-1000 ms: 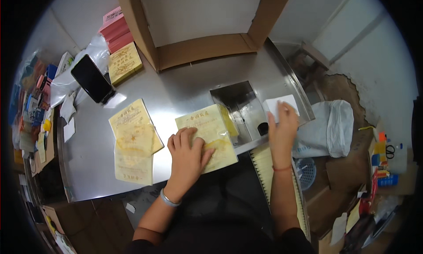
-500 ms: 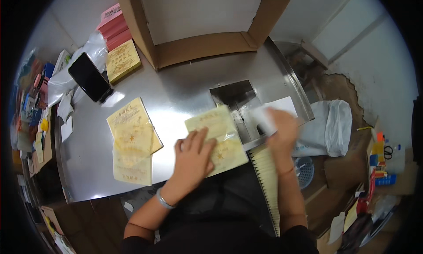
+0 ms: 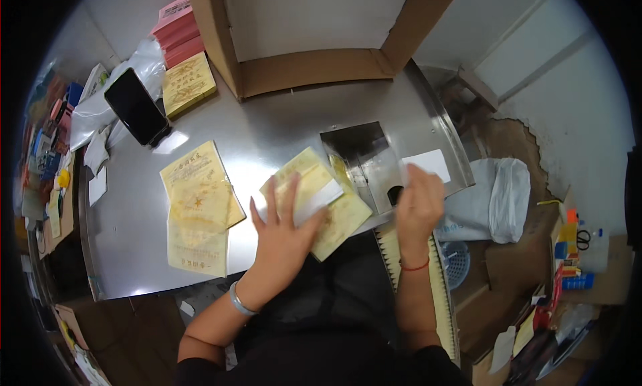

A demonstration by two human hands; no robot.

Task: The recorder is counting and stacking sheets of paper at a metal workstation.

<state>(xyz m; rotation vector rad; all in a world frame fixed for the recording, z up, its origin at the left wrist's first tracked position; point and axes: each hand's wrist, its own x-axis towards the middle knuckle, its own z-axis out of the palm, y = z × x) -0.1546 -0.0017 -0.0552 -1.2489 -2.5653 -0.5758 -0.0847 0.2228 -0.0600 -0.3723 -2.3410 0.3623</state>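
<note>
My left hand (image 3: 282, 229) lies with spread fingers over a yellow printed paper packet (image 3: 344, 219), which is turned at an angle near the table's front edge. A white paper slip (image 3: 321, 197) rests across the packet, beside my left thumb and partly under the hand. My right hand (image 3: 421, 202) is a little to the right, its fingers drawn together and blurred. It hovers beside a dark recessed metal opening (image 3: 354, 142) in the table and in front of a stack of white slips (image 3: 429, 164). What its fingers hold, if anything, cannot be made out.
Several yellow printed packets (image 3: 199, 212) overlap on the left of the metal table (image 3: 267, 122). A phone (image 3: 137, 108) leans behind them, near yellow (image 3: 189, 85) and pink stacks (image 3: 177, 31). An open cardboard box (image 3: 314, 71) stands at the back. A white bag (image 3: 491, 199) sits at the right.
The white slip has gone from my right hand onto the yellow packet under my left hand. That packet has turned and shifted slightly left. My left fingers have spread; my right fingers have drawn together.
</note>
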